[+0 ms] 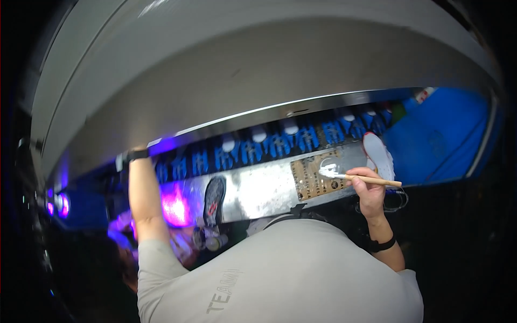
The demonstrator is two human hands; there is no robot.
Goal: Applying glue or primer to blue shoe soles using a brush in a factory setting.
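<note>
My right hand point(369, 196) is closed around the wooden handle of a brush point(386, 182). The brush's tip points left, at a white patch point(327, 168) that looks like wet paste on a brown printed cardboard piece point(306, 183). Just beyond the hand, a white shoe sole with a red edge point(380, 153) lies at the right of the metal ledge point(253, 188). My left arm reaches forward, and past its dark wristband the left hand point(139, 148) goes behind the hood's edge, fingers hidden. A dark sole with red marks point(214, 199) rests on the ledge nearer that arm.
A large grey metal hood point(258, 70) overhangs the ledge. Behind the ledge runs a row of blue slotted parts point(250, 152). A blue panel point(441, 140) stands at the right. Purple light glows at the left, near another person point(126, 253) and a small jar point(216, 242).
</note>
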